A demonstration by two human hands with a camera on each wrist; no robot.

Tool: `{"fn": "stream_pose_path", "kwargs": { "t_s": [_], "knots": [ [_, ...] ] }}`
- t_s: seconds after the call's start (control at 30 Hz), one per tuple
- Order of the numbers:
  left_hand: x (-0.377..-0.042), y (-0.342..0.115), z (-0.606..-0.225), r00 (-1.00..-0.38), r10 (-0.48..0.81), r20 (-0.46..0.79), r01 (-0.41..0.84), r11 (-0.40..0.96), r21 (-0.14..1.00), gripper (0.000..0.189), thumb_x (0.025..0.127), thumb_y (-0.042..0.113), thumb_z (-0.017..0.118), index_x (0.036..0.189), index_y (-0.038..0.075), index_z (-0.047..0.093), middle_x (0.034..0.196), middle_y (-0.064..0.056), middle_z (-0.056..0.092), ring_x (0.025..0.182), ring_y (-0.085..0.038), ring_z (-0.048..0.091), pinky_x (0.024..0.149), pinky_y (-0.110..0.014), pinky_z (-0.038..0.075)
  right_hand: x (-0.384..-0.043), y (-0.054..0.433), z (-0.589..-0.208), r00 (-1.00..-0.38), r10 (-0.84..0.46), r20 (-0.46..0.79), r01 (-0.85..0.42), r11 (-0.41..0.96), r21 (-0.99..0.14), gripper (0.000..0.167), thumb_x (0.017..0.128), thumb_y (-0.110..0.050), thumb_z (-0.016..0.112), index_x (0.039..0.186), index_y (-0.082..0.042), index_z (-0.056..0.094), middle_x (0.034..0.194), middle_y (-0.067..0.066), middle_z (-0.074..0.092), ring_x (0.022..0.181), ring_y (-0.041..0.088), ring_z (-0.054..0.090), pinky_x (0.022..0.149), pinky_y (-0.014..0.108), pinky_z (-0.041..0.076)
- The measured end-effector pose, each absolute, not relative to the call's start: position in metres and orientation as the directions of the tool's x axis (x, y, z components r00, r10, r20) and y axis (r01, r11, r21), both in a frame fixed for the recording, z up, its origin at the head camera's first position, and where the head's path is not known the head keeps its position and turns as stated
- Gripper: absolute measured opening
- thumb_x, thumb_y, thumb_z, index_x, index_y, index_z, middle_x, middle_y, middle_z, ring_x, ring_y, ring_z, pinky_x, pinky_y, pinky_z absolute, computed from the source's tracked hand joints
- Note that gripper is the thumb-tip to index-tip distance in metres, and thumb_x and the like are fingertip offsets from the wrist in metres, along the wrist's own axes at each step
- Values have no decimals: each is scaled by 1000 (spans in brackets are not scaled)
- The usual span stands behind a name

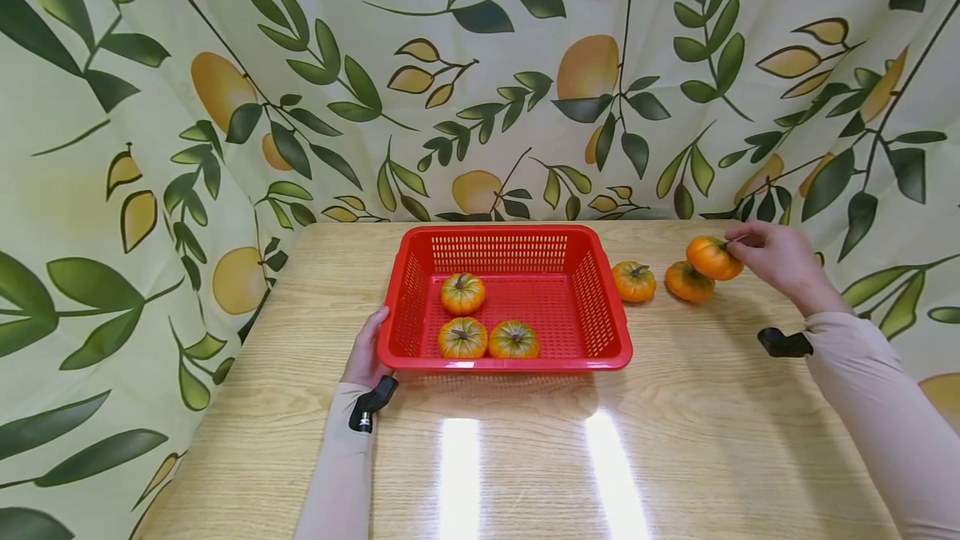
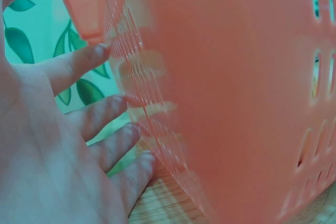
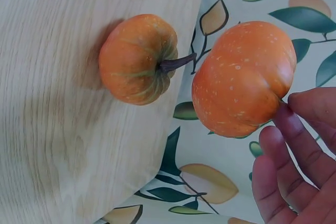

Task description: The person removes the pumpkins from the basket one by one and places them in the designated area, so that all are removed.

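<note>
My left hand (image 1: 367, 352) holds the left side of a red plastic basket (image 1: 504, 364). In the left wrist view its fingers (image 2: 100, 111) are spread with their tips against the basket's outer wall, and the thumb reaches up to the rim. Inside the basket sit a back pumpkin (image 1: 462, 294), a front left pumpkin (image 1: 462, 338) and a front right pumpkin (image 1: 513, 340), all small and orange. At the right, my right hand (image 1: 780, 261) pinches a small orange pumpkin (image 3: 244, 80) by its stem, raised above the table. Just beyond it lies another pumpkin (image 3: 139, 60), stem showing.
One more pumpkin (image 1: 633, 282) lies close to the basket's right wall. Everything stands on a light wooden table (image 1: 525, 448), with two bright reflections near its front. A leaf-and-fruit patterned cloth (image 1: 517, 132) hangs behind the table and along its sides.
</note>
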State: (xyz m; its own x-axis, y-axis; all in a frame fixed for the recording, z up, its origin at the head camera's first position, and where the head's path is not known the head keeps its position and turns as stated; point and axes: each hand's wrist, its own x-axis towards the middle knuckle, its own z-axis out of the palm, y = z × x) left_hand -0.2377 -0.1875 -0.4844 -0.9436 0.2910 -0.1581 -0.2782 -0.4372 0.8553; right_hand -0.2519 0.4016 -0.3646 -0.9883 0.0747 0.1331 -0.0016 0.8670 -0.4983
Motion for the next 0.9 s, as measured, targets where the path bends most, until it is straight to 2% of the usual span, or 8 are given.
{"fn": "stream_pose_path", "kwargs": {
  "t_s": [0.1,0.23,0.37,0.53,0.9],
  "knots": [
    [-238,-188,-485,-942,296,-159,-282,-438,853,56,107,43,38,152,9,34,132,-4,63,116,-18,64,98,-34,56,-251,403,-365,-988,86,125,13,868,-497,30,101,-18,57,120,4,64,114,35,66,90,30,62,63,22,45],
    [-239,-187,-486,-945,269,-185,-292,-442,848,54,106,44,40,148,11,39,133,-5,62,115,-19,64,97,-33,56,-250,406,-366,-990,93,106,28,867,-498,33,102,-20,55,122,4,63,118,36,64,99,42,61,65,23,44],
    [-240,-187,-488,-946,266,-186,-291,-440,849,53,106,45,41,148,13,40,136,-5,61,117,-19,63,98,-33,56,-249,410,-368,-991,91,97,31,868,-495,34,102,-19,54,123,6,62,120,38,63,103,47,61,68,24,43],
    [-240,-188,-488,-943,291,-162,-282,-438,854,54,107,45,40,150,12,37,139,-6,59,120,-20,62,100,-34,55,-246,417,-371,-991,97,97,37,872,-487,34,102,-19,54,123,7,61,120,39,62,102,47,60,67,24,42],
    [-236,-188,-483,-940,301,-160,-283,-430,857,59,108,43,37,154,7,31,140,-8,59,119,-20,63,99,-34,56,-244,427,-375,-988,124,93,71,894,-441,33,101,-18,53,121,7,61,116,38,64,100,48,59,69,33,41]
  ]
}}
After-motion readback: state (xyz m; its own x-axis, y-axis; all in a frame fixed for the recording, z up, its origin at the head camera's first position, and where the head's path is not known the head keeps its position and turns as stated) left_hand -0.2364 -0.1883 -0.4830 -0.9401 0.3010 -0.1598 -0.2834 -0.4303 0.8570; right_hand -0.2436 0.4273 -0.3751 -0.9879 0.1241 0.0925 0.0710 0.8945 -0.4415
